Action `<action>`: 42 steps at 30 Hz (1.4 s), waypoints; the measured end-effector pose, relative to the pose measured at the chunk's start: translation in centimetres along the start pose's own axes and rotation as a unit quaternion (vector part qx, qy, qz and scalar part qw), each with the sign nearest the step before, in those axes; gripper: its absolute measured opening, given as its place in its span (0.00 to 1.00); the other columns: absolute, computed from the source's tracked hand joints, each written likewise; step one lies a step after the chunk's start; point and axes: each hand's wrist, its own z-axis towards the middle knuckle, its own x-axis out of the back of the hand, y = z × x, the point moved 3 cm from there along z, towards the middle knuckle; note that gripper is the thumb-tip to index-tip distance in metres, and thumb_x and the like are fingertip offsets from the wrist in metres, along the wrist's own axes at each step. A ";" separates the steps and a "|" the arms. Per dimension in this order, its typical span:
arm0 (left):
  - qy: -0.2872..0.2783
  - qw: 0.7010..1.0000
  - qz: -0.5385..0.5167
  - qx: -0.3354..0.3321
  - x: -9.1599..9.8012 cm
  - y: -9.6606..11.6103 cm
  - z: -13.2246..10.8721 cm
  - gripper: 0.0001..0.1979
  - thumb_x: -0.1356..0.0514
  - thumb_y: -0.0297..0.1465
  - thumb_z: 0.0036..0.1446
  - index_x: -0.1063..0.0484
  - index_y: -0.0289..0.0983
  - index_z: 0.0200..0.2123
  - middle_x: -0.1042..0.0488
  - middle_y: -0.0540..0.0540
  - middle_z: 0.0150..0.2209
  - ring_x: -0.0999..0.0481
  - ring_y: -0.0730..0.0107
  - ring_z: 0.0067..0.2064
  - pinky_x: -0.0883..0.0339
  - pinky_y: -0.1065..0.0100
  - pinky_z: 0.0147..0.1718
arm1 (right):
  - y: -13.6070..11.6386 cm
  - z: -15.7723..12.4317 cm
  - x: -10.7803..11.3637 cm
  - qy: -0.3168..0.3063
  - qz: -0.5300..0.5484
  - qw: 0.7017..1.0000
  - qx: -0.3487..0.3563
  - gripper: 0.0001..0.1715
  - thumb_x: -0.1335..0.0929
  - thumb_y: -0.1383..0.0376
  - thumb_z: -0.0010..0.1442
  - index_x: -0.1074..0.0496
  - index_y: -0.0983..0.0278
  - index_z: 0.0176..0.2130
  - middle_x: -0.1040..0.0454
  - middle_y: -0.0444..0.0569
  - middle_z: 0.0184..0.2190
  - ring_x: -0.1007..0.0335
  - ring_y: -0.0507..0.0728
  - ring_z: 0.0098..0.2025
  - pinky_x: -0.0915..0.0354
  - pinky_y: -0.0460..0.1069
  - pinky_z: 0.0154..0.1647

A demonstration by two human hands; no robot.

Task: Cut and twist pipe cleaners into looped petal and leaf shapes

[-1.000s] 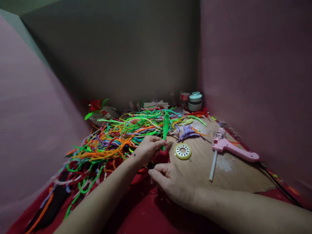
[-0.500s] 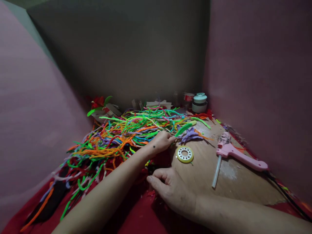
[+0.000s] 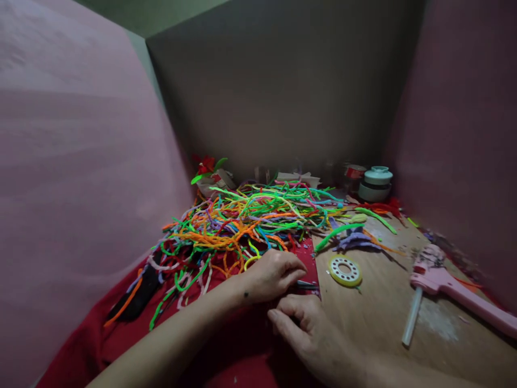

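My left hand (image 3: 277,275) hovers above the red cloth in front of the pipe cleaner pile (image 3: 242,215), its fingers bent toward the thumb. Anything in that pinch is too small to make out. Just beside its fingertips lies a thin metal tool (image 3: 307,284), partly hidden. Closer to me, my right hand (image 3: 301,326) is curled, thumb near the bent index finger; what it may hold cannot be made out. A green fuzzy strip (image 3: 339,235) rests at the board's left edge, touching a purple fuzzy piece (image 3: 359,241).
On the wooden board (image 3: 379,307) sit a yellow-rimmed disc with holes (image 3: 344,270) and a pink glue gun (image 3: 436,275) with a clear stick. Behind stand a turquoise-lidded container (image 3: 377,183) and a red flower (image 3: 205,164). A dark object (image 3: 135,293) lies left on red cloth (image 3: 92,339).
My left hand has drawn back from the green strip toward my right hand, leaving the strip on the board. The view has turned left. My right hand keeps its curled shape.
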 end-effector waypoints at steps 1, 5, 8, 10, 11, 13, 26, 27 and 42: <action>-0.032 0.999 -0.020 -0.003 -0.2 -0.1 -0.4 0.11 0.46 0.29 0.56 0.25 0.32 0.36 0.24 0.45 0.31 0.28 0.74 0.31 0.37 0.76 0.33 | -0.2 0.1 -0.4 -0.016 -0.013 1.000 0.007 0.19 0.40 0.65 0.58 0.44 0.65 0.17 0.44 0.39 0.15 0.49 0.47 0.20 0.54 0.45 0.21; -0.102 0.982 -0.157 0.004 -0.9 -0.5 -1.5 0.11 0.44 0.28 0.54 0.25 0.31 0.39 0.23 0.44 0.35 0.26 0.72 0.36 0.35 0.76 0.37 | -0.7 0.5 -1.7 -0.083 -0.089 0.991 0.048 0.20 0.38 0.64 0.55 0.45 0.65 0.16 0.48 0.39 0.14 0.55 0.47 0.19 0.58 0.46 0.19; -0.098 0.967 -0.234 0.034 -1.6 -0.9 -1.8 0.11 0.45 0.28 0.55 0.25 0.31 0.38 0.23 0.45 0.34 0.25 0.71 0.37 0.34 0.75 0.38 | -0.5 0.6 -2.2 -0.114 -0.103 0.986 0.064 0.19 0.38 0.64 0.56 0.44 0.65 0.16 0.47 0.39 0.14 0.56 0.46 0.18 0.58 0.46 0.19; -0.081 0.963 -0.252 0.048 -2.1 -1.2 -1.9 0.11 0.44 0.28 0.54 0.24 0.31 0.37 0.23 0.45 0.33 0.25 0.71 0.36 0.34 0.75 0.37 | -0.2 0.5 -2.4 -0.117 -0.105 0.986 0.062 0.19 0.38 0.65 0.56 0.43 0.65 0.16 0.47 0.39 0.13 0.55 0.46 0.18 0.58 0.46 0.19; -0.071 0.963 -0.254 0.048 -2.3 -1.3 -1.9 0.11 0.44 0.28 0.54 0.24 0.31 0.37 0.23 0.46 0.33 0.25 0.72 0.36 0.34 0.75 0.37 | 0.0 0.6 -2.5 -0.117 -0.109 0.985 0.062 0.19 0.38 0.65 0.56 0.43 0.65 0.16 0.48 0.39 0.13 0.56 0.46 0.17 0.58 0.46 0.19; -0.053 0.965 -0.253 0.041 -2.6 -1.5 -2.0 0.10 0.44 0.28 0.54 0.24 0.31 0.36 0.23 0.45 0.33 0.25 0.72 0.36 0.34 0.75 0.37 | 0.2 0.6 -2.7 -0.121 -0.121 0.983 0.070 0.20 0.38 0.66 0.55 0.44 0.65 0.15 0.49 0.38 0.13 0.57 0.46 0.17 0.58 0.45 0.18; 0.032 0.975 0.172 -0.137 0.4 -2.6 -2.1 0.13 0.47 0.24 0.53 0.28 0.33 0.41 0.27 0.40 0.41 0.30 0.62 0.43 0.37 0.62 0.44 | 0.7 0.6 -2.9 -0.107 -0.148 0.962 0.202 0.17 0.40 0.67 0.56 0.34 0.66 0.18 0.33 0.46 0.16 0.45 0.48 0.19 0.52 0.45 0.21; 0.042 0.967 0.214 -0.129 1.0 -3.4 -1.9 0.13 0.47 0.25 0.53 0.29 0.34 0.42 0.28 0.39 0.43 0.30 0.61 0.44 0.38 0.60 0.46 | 0.7 0.6 -2.8 -0.110 -0.150 0.961 0.203 0.18 0.40 0.67 0.56 0.34 0.66 0.18 0.33 0.47 0.16 0.45 0.49 0.19 0.52 0.45 0.21; 0.237 0.952 0.189 -0.034 4.2 -12.0 -0.6 0.15 0.47 0.20 0.52 0.31 0.33 0.43 0.34 0.38 0.52 0.35 0.62 0.54 0.38 0.59 0.51 | -0.9 6.3 2.3 0.025 -0.134 0.991 0.005 0.10 0.38 0.66 0.57 0.29 0.64 0.29 0.28 0.46 0.26 0.34 0.52 0.29 0.40 0.45 0.30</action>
